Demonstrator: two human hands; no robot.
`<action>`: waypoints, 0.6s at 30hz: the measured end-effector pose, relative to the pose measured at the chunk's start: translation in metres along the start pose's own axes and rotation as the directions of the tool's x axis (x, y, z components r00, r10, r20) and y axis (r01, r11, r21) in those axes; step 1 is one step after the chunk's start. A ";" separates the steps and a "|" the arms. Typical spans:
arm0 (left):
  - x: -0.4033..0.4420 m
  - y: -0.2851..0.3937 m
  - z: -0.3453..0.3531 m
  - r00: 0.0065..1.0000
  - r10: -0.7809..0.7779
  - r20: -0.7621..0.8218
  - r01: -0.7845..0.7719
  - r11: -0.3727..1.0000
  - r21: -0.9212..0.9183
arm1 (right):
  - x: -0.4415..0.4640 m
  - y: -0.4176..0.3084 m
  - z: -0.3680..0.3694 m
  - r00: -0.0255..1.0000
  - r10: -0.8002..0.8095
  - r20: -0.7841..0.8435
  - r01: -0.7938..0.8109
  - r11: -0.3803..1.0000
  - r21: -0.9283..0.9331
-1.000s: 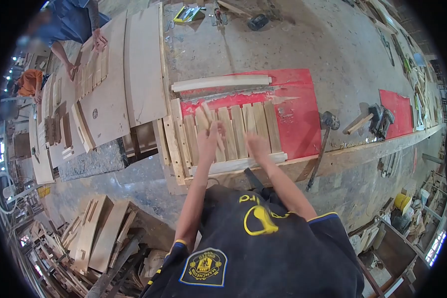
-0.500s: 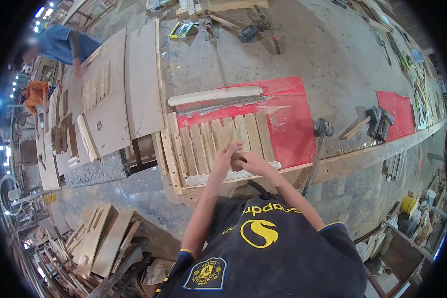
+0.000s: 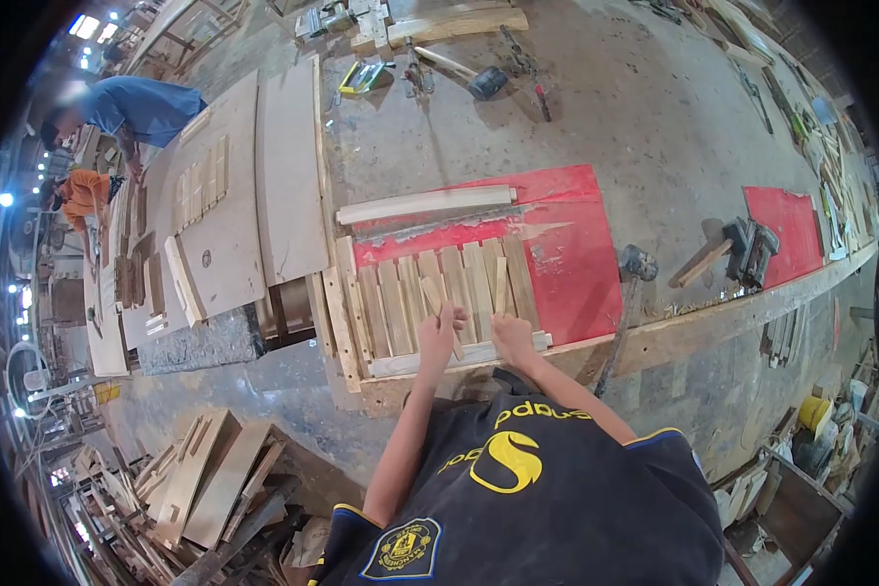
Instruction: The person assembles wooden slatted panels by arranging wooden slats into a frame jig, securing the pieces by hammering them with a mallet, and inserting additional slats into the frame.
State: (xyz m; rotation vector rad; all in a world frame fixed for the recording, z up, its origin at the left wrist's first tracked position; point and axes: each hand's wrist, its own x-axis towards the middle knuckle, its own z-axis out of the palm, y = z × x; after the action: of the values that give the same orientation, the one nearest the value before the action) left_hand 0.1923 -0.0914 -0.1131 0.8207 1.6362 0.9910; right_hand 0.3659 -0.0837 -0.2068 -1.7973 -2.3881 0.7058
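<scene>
My left hand [image 3: 438, 334] is closed on a thin wooden strip [image 3: 431, 291], which slants across the row of wooden slats. My right hand [image 3: 514, 338] grips another narrow wooden strip [image 3: 501, 281] that points away from me. Beneath both hands, several slats [image 3: 395, 305] lie side by side, their near ends meeting a pale wooden rail [image 3: 394, 365]. Beyond the slats' far ends lies a separate, slightly curved rail [image 3: 428, 203]. Drilled wooden bars [image 3: 339, 327] lie just left of the slats.
A red sheet [image 3: 578, 264] lies under the work on the bench. To the right are a mallet [image 3: 639, 264] and a hammer [image 3: 701, 264]; another mallet [image 3: 486, 84] lies farther back. Two people work at the left by brown boards [image 3: 288, 186]. Scrap wood [image 3: 200, 469] is piled on the floor.
My hands were together over the slats and have moved apart, left hand leftward and right hand rightward. A thin strip now shows in each hand.
</scene>
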 end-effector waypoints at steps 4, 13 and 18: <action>-0.006 -0.004 -0.002 0.999 -0.031 0.015 0.030 0.998 0.047 | 0.005 -0.010 -0.039 0.963 0.213 0.167 -0.213 0.977 -0.016; -0.007 0.006 0.004 0.998 -0.062 0.027 0.061 0.998 0.021 | 0.026 0.010 -0.068 0.878 0.364 0.310 -0.375 0.926 -0.025; -0.006 0.007 -0.002 0.998 -0.056 0.024 0.055 0.998 0.019 | 0.030 0.029 -0.059 0.918 0.244 0.312 -0.254 0.967 -0.009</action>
State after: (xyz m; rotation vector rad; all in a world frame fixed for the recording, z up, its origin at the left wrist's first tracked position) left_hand 0.1924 -0.0944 -0.1039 0.7924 1.6407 0.9247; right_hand 0.4019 -0.0312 -0.1720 -2.1441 -2.3250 1.1271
